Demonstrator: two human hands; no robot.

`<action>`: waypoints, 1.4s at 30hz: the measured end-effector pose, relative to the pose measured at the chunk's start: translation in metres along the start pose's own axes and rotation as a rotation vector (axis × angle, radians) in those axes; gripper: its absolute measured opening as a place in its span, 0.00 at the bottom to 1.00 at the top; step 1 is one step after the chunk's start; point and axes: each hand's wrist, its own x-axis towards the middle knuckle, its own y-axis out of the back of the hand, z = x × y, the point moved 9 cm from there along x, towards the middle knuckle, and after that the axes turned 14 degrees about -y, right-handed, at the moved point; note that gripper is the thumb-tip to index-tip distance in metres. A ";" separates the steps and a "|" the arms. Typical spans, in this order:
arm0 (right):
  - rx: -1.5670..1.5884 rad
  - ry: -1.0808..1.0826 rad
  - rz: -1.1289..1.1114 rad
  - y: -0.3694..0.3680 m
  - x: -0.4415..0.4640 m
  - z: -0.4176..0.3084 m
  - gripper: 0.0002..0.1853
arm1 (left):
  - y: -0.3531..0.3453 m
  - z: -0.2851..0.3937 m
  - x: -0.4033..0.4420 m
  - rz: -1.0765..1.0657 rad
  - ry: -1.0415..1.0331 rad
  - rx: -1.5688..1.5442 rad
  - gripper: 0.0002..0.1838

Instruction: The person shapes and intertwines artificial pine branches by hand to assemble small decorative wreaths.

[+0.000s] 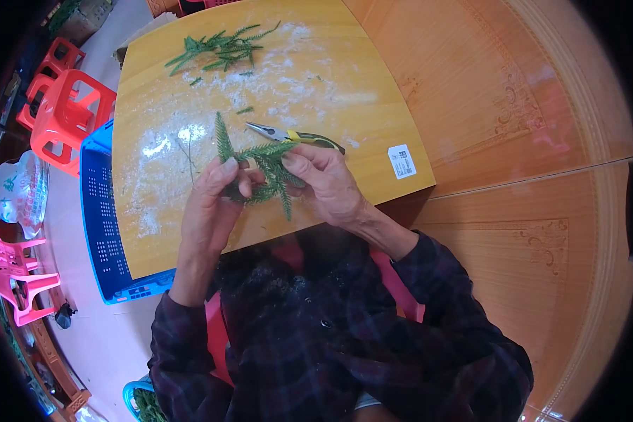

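A green artificial sprig (267, 158) with several needled branches is held between my two hands above the table's near part. My left hand (218, 190) pinches its left side, thumb near the upright branch. My right hand (327, 184) grips the right end between thumb and fingers. Just beyond the sprig lie pliers (295, 137) with yellow and dark handles, partly behind my right hand. Thin wire-like strands (188, 151) rest left of the sprig. More green sprigs (225, 49) lie in a loose pile at the table's far side.
White powder is scattered over the yellow table (373, 91). A white label (401, 162) is at its right edge. A blue crate (105, 225) stands at the left, with red stools (70, 119) and a pink chair (14, 274) beyond. Wooden panels (499, 232) are at the right.
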 end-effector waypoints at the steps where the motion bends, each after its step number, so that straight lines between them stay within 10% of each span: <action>1: 0.009 -0.006 -0.021 -0.001 0.000 0.000 0.11 | 0.002 0.000 0.001 0.003 -0.008 -0.018 0.13; 14: -0.343 0.161 0.114 -0.003 -0.010 -0.014 0.13 | 0.000 0.001 0.001 0.027 -0.025 -0.023 0.14; 20: -0.561 0.288 0.199 -0.011 -0.021 -0.030 0.12 | 0.006 0.041 0.001 0.163 -0.277 0.575 0.21; 24: -0.541 0.196 0.097 -0.019 -0.022 -0.026 0.13 | -0.024 0.042 -0.004 -0.104 -0.236 0.794 0.16; 31: -0.311 0.084 -0.065 -0.017 -0.012 -0.012 0.14 | 0.006 0.019 -0.004 0.128 -0.089 0.272 0.10; 42: -0.234 0.024 0.017 -0.007 -0.013 -0.007 0.13 | -0.001 0.021 0.001 -0.058 -0.093 0.564 0.09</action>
